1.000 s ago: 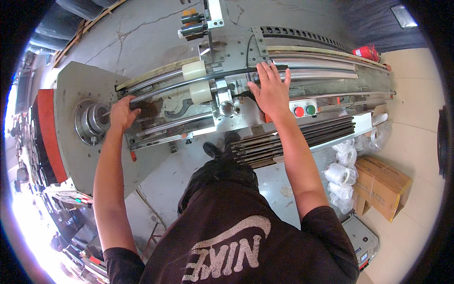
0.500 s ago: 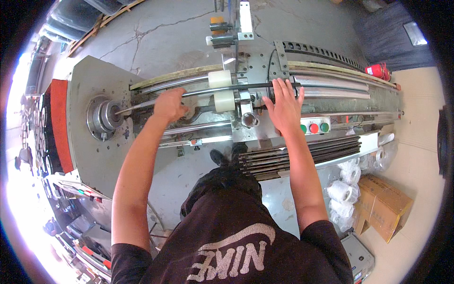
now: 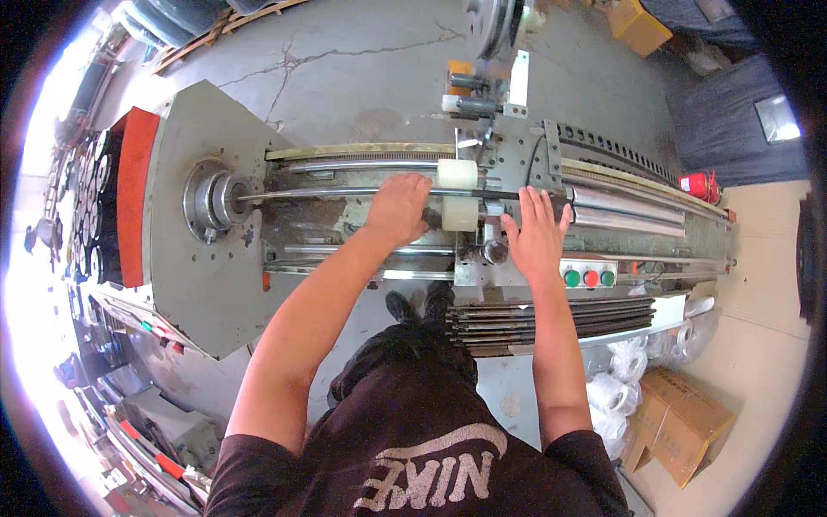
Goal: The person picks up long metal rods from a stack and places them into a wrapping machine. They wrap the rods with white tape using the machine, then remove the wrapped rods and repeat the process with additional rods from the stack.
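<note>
Left hand curls over a slim metal rod, its closure hidden; right hand lies over the rod's darker stretch, fingers spread. The rod runs from a chuck between white rollers. Pale lettering marks the dark shirt. Plastic bags hold white rolls near a cardboard box.
</note>
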{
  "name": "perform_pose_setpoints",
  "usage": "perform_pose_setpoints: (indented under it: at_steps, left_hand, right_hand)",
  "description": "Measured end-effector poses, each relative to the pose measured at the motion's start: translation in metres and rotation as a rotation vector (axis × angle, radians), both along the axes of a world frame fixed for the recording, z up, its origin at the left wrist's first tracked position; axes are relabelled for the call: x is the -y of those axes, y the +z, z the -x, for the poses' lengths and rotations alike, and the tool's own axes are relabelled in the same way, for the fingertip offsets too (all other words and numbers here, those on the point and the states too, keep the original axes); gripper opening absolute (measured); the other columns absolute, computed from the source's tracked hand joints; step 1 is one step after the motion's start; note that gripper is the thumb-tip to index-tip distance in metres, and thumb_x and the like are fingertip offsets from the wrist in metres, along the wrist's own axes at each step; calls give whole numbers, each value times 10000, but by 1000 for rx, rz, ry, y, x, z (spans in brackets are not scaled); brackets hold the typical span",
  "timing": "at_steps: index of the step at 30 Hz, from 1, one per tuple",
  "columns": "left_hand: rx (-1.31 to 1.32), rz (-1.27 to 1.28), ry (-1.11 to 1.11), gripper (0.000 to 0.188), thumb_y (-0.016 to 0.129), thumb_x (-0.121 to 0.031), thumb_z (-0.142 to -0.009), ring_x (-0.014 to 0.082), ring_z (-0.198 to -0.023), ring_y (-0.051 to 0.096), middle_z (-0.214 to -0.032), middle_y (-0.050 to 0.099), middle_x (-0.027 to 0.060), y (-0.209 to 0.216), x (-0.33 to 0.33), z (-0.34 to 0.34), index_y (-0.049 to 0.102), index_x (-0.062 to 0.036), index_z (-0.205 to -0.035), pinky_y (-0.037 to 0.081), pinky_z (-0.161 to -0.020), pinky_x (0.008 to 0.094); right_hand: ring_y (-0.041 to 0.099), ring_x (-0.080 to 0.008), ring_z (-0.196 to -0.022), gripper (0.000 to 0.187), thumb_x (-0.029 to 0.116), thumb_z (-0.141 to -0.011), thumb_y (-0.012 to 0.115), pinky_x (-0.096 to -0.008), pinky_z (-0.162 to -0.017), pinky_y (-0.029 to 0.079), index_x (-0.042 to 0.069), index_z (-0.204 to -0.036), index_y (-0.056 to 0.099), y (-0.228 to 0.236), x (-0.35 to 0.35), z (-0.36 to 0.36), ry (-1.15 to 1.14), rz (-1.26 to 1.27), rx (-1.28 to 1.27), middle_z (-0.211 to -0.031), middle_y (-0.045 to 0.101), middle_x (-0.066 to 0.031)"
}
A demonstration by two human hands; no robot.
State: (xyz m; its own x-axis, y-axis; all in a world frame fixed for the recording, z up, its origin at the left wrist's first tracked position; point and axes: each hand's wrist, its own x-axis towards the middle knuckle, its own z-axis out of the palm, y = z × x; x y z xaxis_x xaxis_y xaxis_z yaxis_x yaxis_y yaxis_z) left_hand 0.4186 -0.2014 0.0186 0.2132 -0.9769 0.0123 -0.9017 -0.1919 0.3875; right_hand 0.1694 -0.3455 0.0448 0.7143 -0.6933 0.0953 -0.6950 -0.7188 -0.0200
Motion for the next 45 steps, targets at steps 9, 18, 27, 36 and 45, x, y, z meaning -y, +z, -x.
perform_pose_setpoints:
  at_steps: [9, 18, 27, 36, 45]
  left_hand:
    - [70, -187, 199, 446, 827, -317, -812, 390, -1102, 686, -1144, 733, 171, -26, -82, -107, 690, -90, -1171, 521, -982, 504]
    - [120, -479, 311, 403, 801, -425, -852, 359, -1066, 719, -1102, 770, 138, -19, -114, -164, 762, -124, -1117, 566, -917, 494]
    - [45, -275, 54, 546, 843, -390, -806, 388, -1020, 724, -1077, 754, 165, -18, -30, -65, 654, -98, -1226, 573, -886, 524]
    - [-6, -18, -3, 586, 858, -277, -782, 382, -1116, 684, -1201, 716, 184, -25, -23, -39, 602, -64, -1264, 535, -963, 521]
    - [91, -145, 205, 349, 808, -271, -818, 377, -1052, 698, -1077, 732, 163, -31, -124, -152, 671, -64, -1063, 532, -934, 517]
  right_hand:
    - [397, -343, -1520, 585, 394, -1079, 522, -661, -1259, 111, 49, -1549, 466, -12, -17, -14, 35, 30, 28, -1586, 500, -142]
    - [423, -348, -1502, 505, 298, -1084, 510, -661, -1251, 118, 41, -1518, 505, -28, -19, -12, -2, 106, 139, -1570, 517, -150]
    - [434, -336, -1496, 488, 272, -1082, 503, -655, -1251, 131, 53, -1518, 506, -32, -19, -10, -23, 146, 140, -1561, 524, -141]
    - [431, -324, -1499, 492, 260, -1076, 494, -641, -1256, 136, 52, -1523, 500, -30, -16, -8, -18, 180, 94, -1569, 518, -138]
    - [432, -325, -1499, 510, 268, -1059, 513, -657, -1252, 134, 42, -1516, 502, -30, -14, -7, -32, 172, 96, -1564, 522, -144]
